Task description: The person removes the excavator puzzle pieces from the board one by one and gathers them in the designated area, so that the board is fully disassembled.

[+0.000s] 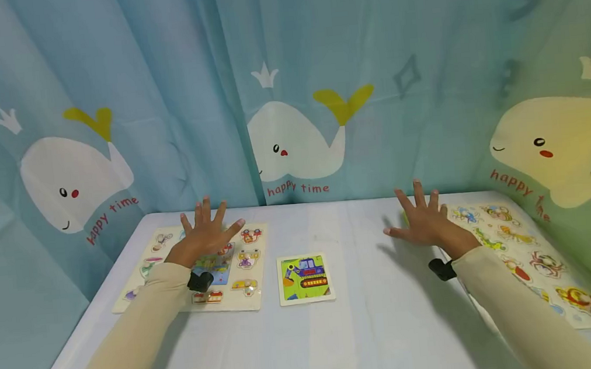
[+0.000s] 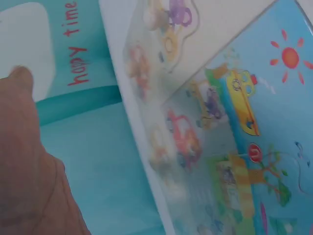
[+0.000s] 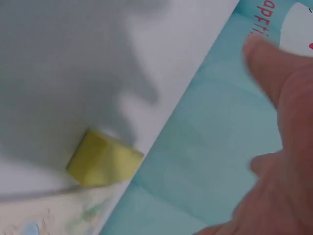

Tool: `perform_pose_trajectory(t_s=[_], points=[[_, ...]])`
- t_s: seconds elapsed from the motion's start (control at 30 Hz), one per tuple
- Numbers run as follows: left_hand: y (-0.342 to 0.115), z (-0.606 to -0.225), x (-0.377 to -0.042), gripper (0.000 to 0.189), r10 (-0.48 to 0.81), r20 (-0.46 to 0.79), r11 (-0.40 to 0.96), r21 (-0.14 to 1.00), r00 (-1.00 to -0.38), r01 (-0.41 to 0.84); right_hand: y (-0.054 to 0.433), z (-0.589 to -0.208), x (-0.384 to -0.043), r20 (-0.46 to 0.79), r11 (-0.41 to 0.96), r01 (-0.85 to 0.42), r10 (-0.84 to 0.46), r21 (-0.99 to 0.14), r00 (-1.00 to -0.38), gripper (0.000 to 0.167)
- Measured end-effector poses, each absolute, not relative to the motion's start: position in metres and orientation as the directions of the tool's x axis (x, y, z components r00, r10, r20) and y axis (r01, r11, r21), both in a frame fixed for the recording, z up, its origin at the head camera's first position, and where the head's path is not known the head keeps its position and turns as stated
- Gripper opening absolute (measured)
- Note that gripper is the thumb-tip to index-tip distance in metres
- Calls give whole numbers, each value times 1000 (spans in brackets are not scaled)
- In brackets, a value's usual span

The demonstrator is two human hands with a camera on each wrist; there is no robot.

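My left hand is held with fingers spread over a pale board of vehicle pieces, holding nothing. In the left wrist view a blue picture with a sun and a tree shows on that board. My right hand, fingers spread too, hovers by the upper left corner of a board of insect and crab pieces. Beside that corner the right wrist view has a flat yellow-green thing, partly covered by the board. Between the hands lies a small square excavator puzzle in a white frame.
A white cloth covers the table. Behind it and at both sides hangs a blue-green curtain with whale prints, close to the table's back edge. A dark wrist camera sits on the left wrist, another on the right.
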State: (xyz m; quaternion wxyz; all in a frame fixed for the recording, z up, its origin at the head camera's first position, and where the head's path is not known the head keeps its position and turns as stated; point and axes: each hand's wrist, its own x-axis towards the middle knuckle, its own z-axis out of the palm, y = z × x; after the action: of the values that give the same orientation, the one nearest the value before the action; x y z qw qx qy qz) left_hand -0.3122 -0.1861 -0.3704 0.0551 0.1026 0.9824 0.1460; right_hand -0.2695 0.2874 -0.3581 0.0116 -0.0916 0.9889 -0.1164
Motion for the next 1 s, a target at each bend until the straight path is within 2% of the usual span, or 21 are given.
perform_pose_trajectory(t_s=[0.17, 0.37, 0.53, 0.63, 0.83, 1.0], points=[[-186, -375, -304, 89, 271, -33, 894, 380, -962, 239, 275, -370, -276, 96, 873, -307, -293, -379, -951, 86], [-172, -382, -280, 79, 417, 5, 812, 448, -909, 375, 260, -375, -275, 123, 807, -356, -340, -471, -932, 76], [-151, -388, -258, 85, 518, -6, 794, 376, -856, 478, 250, -373, -275, 133, 757, -376, -364, -534, -922, 74], [-137, -389, -245, 87, 550, -43, 793, 340, -834, 505, 245, -375, -275, 142, 747, -397, -384, -533, -912, 70], [-118, -398, -230, 98, 563, -68, 806, 264, -824, 530, 234, -381, -272, 163, 732, -427, -406, -531, -899, 64], [-109, -408, -229, 102, 584, -76, 794, 264, -808, 548, 230, -383, -271, 172, 708, -456, -437, -539, -883, 63]])
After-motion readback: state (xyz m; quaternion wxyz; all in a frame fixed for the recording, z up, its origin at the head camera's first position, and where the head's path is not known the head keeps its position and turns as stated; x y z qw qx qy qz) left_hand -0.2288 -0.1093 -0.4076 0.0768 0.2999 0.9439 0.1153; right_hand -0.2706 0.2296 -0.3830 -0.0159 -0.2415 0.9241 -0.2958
